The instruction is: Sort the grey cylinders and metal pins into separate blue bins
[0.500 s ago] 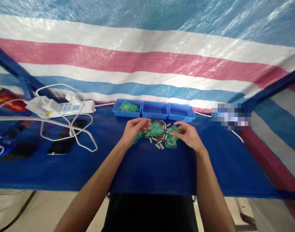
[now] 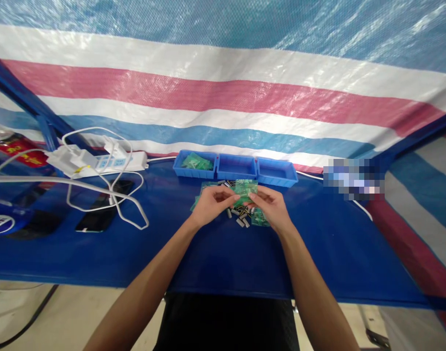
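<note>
Green board [image 2: 246, 186]: was held up between left hand [image 2: 211, 204] and right hand [image 2: 272, 207], above the heap; showed mostly beyond the fingertips, with lower corners partly covered by the thumbs.
Left fingers [image 2: 231, 199]: were drawn nearly together, pinching the board at the lower left; left only a slight gap.
Right fingers [image 2: 258, 199]: were likewise drawn in on the lower right, thumb in front, the rest curled and partly hidden.
Silvery cylinders [image 2: 240, 222]: lay loose on the blue worktop [image 2: 230, 265], below and between both hands, some hidden.
Spare green boards: rested just beyond the left hand [image 2: 207, 185] and partly under the right [image 2: 260, 218].
Blue bins: stood in a row beyond the hands; held more green pieces [image 2: 196, 161] in the left bin [image 2: 193, 172], beside the middle bin [image 2: 236, 175] and right bin [image 2: 279, 182].
Power strip [image 2: 131, 162]: sat well to the left, tangled about with white cables [image 2: 137, 199].
Dark phone [image 2: 98, 217]: lay near, partly crossed by cable.
Striped sheet [image 2: 223, 95]: hung behind the bins.
</note>
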`<state>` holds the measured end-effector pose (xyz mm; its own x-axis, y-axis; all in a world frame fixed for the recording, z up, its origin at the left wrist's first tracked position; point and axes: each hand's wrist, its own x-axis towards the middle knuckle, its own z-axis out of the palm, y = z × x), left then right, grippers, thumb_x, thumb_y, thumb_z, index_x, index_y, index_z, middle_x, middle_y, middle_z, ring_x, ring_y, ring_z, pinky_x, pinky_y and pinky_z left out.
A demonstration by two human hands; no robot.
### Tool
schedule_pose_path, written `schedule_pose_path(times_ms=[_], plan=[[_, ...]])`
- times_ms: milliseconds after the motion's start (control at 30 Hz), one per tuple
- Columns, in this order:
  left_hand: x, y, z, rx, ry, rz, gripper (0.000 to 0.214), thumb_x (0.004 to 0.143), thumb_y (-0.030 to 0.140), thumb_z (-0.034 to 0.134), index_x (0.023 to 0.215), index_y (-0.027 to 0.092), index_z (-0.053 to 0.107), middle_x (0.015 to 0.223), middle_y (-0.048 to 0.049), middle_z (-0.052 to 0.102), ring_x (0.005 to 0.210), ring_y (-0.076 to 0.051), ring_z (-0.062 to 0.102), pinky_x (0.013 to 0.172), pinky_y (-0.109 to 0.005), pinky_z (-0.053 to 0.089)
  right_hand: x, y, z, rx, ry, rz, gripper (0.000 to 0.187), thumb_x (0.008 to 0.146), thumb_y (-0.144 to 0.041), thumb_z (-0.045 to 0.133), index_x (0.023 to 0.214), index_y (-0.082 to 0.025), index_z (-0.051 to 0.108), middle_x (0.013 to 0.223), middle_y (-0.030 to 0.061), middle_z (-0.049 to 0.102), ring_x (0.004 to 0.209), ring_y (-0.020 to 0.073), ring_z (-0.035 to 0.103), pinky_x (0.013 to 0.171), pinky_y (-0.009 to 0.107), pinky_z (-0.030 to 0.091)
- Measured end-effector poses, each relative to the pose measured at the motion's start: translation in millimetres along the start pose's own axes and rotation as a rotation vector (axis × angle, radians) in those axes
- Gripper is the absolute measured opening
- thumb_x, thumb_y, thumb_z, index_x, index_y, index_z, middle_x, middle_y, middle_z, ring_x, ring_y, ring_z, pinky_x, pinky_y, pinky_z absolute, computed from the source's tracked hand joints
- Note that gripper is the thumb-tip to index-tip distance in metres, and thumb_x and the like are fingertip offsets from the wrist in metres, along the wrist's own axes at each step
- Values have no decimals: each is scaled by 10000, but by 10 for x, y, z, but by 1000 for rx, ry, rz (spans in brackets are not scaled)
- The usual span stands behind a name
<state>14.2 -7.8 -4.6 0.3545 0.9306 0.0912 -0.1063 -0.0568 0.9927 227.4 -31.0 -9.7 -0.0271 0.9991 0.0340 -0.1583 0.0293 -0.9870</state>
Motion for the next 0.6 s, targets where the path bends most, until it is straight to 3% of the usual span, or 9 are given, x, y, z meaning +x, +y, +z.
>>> schedule_pose_path(times_ms=[200,367,600], plan=[[-3,-4,-17,16,36,20,375,747,405,921,778,146,651,683,8,649,617,-103,585,615,-215,456,-18,2,61,10,52,-14,396,714,-489,946,982,-225,824,854,49,838,662,255,790,628,371,654],[6,-24,-24,101,-26,4,371,877,495,784,853,129,730,728,-25,675,621,-125,609,624,-245,489,-13,-7,77,-5,63,-2,441,683,-524,951,962,-220,795,813,48,829,644,261,777,609,388,642],[11,24,-44,60,-73,18,408,866,539,788,795,141,732,676,-15,663,580,-117,590,588,-241,477,8,37,28,-22,41,-8,469,707,-539,932,1035,-238,786,813,40,824,691,274,783,676,411,641]])
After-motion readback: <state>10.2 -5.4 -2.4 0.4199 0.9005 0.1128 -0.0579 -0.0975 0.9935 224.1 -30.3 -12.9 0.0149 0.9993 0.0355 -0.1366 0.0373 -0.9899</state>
